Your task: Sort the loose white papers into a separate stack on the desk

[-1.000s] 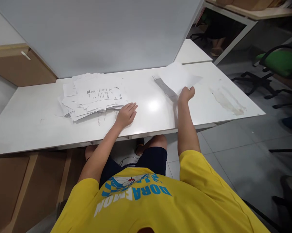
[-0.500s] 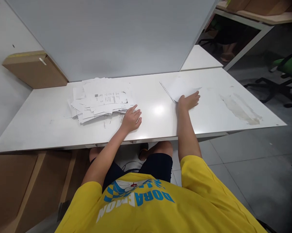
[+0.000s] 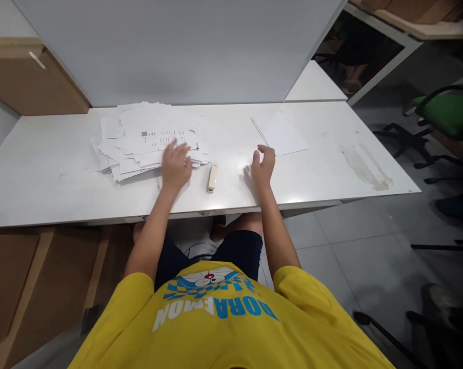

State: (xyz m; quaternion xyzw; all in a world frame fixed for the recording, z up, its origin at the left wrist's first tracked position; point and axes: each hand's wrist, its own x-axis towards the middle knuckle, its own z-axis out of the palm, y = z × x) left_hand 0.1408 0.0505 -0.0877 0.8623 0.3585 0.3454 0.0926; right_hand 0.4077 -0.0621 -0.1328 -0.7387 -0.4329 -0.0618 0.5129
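Note:
My left hand point(image 3: 176, 169) is at the near edge of a loose pile of printed papers point(image 3: 139, 148), fingers spread and slightly blurred, with nothing held. Whether it touches the top sheet I cannot tell. A small cream stapler point(image 3: 213, 178) lies on the white desk point(image 3: 231, 154) just right of that hand. My right hand point(image 3: 264, 166) hovers at the near left corner of a few blank-backed sheets point(image 3: 287, 134). Its thumb and fingers are bent and apart, and nothing shows between them.
A grey partition point(image 3: 185, 51) rises behind the desk. One cardboard box point(image 3: 35, 82) stands at the back left, and cardboard point(image 3: 62, 287) fills the space below left. A green chair point(image 3: 446, 110) and a co-worker's leg point(image 3: 352, 77) are off to the right.
My left hand has moved left to the paper pile, uncovering the stapler. My right hand has let go of the blank-backed sheets, which now lie flat, and has shifted left.

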